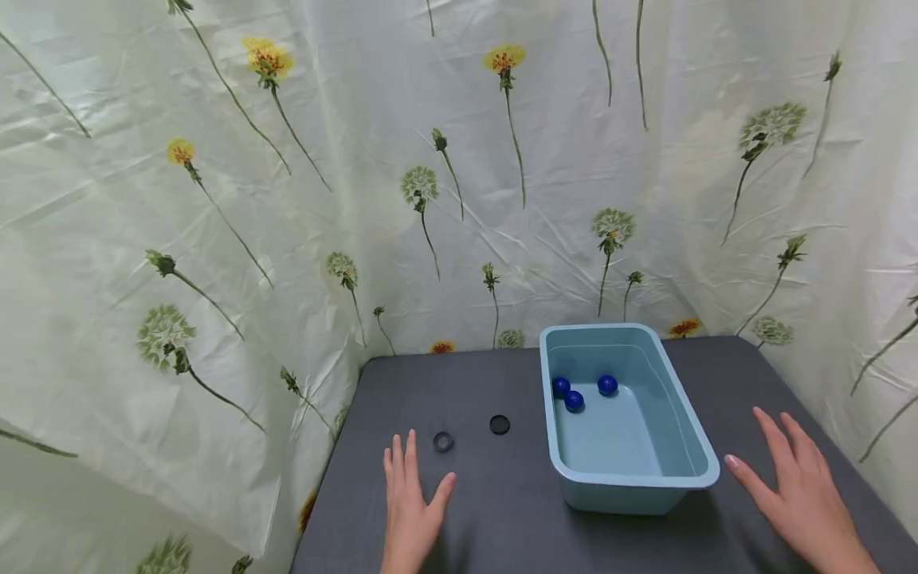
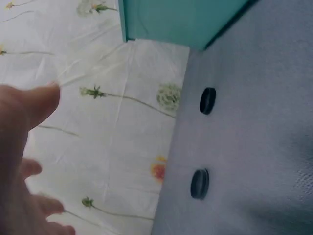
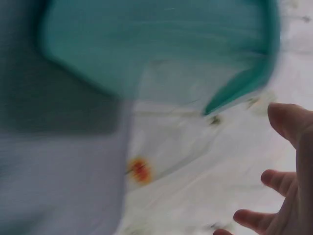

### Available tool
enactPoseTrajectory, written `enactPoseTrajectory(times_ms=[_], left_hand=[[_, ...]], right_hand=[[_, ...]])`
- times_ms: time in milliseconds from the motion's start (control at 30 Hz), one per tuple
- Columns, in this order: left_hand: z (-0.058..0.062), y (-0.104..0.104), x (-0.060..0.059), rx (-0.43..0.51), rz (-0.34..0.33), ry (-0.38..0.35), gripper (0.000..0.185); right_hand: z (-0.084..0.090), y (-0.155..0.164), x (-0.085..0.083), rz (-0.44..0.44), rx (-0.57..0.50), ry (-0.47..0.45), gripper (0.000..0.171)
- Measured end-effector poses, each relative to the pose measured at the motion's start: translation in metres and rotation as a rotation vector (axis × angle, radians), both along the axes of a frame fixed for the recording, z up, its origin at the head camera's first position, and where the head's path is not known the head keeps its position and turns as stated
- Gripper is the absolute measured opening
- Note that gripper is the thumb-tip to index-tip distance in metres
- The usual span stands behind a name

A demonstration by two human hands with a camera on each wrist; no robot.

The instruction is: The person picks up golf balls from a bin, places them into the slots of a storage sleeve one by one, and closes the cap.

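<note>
Head view: both hands sit over a dark grey surface, one on each side of a light blue bin. The left hand has a wide grip, its fingers straight and pointing away from the person, its thumb held well out to the side. Nearest to it, just past the fingertips and a little to the right, lies a grey disc (whether its middle is hollow, I cannot tell). A black disc lies farther right and slightly farther back, between the grey disc and the bin, apart from both.

The right hand is just beside the bin's near right corner, its grip also wide, with the thumb tip closest to the rim. In the right wrist view the bin is blurred, and the thumb and fingers are spread.

Inside the bin, three dark blue balls rest on the bottom in the far half: one ball by the left wall, a second ball right next to it, and a third ball apart to the right. Behind everything hangs a white cloth printed with dandelions.
</note>
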State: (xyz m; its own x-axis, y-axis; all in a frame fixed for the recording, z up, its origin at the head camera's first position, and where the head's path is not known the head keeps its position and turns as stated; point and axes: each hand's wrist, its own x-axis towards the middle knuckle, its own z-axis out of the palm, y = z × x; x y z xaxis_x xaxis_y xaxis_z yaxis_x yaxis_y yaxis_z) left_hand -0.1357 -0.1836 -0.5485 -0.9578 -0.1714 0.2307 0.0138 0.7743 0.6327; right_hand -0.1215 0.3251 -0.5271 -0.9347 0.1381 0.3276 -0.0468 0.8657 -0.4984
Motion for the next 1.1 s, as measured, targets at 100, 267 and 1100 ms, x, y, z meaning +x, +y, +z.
enactPoseTrajectory(times_ms=[100,267,1100], left_hand=[[0.005,0.002,-0.01,0.101,0.005,0.095,0.094],[0.012,0.001,-0.027,0.165,0.027,0.21,0.089],[-0.017,-0.002,-0.077,0.398,0.061,0.299,0.076]], right_hand=[[0.027,-0.004,-0.016,0.102,-0.072,0.034,0.087],[0.076,-0.021,-0.053,0.266,-0.099,-0.039,0.081],[0.048,-0.119,-0.195,0.683,-0.057,-0.386,0.061]])
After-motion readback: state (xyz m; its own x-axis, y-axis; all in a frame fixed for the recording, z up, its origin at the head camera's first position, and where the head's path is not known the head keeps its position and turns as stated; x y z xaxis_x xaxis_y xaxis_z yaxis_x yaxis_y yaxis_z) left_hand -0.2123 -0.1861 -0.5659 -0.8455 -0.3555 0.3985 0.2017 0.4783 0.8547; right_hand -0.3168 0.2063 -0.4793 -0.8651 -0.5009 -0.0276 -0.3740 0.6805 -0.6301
